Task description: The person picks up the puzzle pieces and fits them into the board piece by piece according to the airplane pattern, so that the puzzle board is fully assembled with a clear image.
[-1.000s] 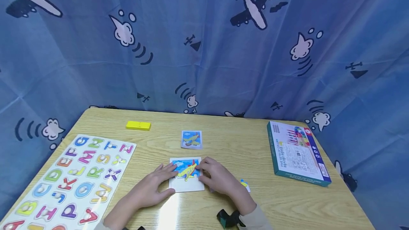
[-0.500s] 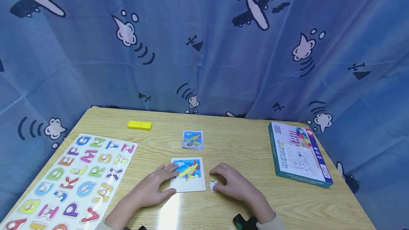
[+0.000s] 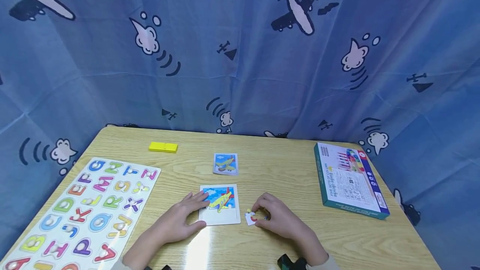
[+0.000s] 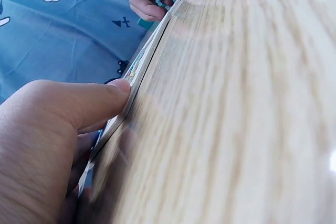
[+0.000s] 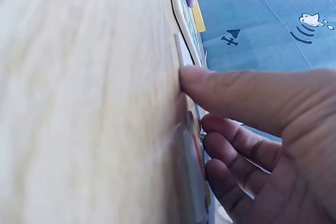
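In the head view, my left hand (image 3: 181,216) rests on the left side of a white-framed puzzle board (image 3: 219,219), its thumb along the near edge. Puzzle pieces on the board form a yellow and red airplane (image 3: 222,201) on blue sky; the lower strip is bare white. Right of the board, my right hand (image 3: 277,216) bends its thumb and fingers about a small puzzle piece (image 3: 249,218), white with yellow and red, on the table. The right wrist view shows the thumb tip on a piece's edge and the fingertips at another puzzle piece (image 5: 195,182), partly hidden under the hand.
Behind the board lies a small airplane picture card (image 3: 226,169). A yellow box (image 3: 163,147) is at the back left. A white alphabet peg board (image 3: 123,205) fills the left side, and a flat toy box (image 3: 350,180) lies right. A blue curtain (image 3: 240,53) hangs behind.
My right hand has left the puzzle board's right side and moved right to the loose pieces, then shifted slightly further right. My left hand has stayed on the board.
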Demonstrator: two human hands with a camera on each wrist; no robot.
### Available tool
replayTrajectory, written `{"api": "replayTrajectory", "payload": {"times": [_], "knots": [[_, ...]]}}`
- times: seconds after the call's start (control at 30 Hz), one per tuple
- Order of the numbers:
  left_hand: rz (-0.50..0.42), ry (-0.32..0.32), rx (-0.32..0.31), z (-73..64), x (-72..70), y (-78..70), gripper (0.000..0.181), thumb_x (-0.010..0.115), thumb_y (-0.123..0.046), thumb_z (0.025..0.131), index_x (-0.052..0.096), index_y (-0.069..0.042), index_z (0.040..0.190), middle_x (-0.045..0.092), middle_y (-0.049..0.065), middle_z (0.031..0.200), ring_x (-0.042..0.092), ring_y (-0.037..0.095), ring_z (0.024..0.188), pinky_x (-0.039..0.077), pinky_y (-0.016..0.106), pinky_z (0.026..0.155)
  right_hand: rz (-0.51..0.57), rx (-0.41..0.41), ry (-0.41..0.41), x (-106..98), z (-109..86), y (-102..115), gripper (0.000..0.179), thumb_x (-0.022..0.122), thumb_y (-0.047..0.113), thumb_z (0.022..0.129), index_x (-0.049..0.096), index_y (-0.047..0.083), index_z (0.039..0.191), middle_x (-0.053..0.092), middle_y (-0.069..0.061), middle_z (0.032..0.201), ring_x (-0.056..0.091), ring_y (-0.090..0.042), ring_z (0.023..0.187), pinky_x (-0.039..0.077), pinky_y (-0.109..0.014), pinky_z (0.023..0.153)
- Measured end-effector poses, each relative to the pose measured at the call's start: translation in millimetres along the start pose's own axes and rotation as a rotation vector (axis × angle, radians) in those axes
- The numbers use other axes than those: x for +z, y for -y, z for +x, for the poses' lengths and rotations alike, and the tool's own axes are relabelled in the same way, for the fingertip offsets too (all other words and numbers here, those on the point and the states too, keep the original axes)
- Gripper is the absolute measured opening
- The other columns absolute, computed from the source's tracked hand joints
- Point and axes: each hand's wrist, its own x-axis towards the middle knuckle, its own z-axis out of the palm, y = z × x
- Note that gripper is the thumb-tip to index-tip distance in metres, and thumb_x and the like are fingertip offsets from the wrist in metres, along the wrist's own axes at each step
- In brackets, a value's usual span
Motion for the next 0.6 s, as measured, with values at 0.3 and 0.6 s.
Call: {"api": "replayTrajectory", "payload": {"times": [0.3,0.6], "knots": [[-0.011,0.01,-0.014,0.1,-0.4,-0.6,0.054,0.065,-0.041,0.086,0.058,-0.013,0.131,0.045,0.004,0.146,0.038,0.021,0.137,0.028,0.044,0.115,-0.021,-0.015,-0.036,3.6,-0.1,-1.7,0.018,0.074,0.021,0.082,0.063,0.019,0.096,0.056,0.009,0.102,0.051,-0.008,0.094,0.049,-0.027,0.081],[-0.027,0.022,-0.031,0.3,-1.0,-1.9,0.053,0.066,-0.039,0.086,0.057,-0.013,0.131,0.045,0.004,0.146,0.038,0.022,0.138,0.029,0.045,0.115,0.011,-0.044,-0.076,5.5,2.7,2.8,0.018,0.069,0.019,0.086,0.06,0.014,0.1,0.059,0.006,0.098,0.057,-0.01,0.089,0.053,-0.026,0.077]]}}
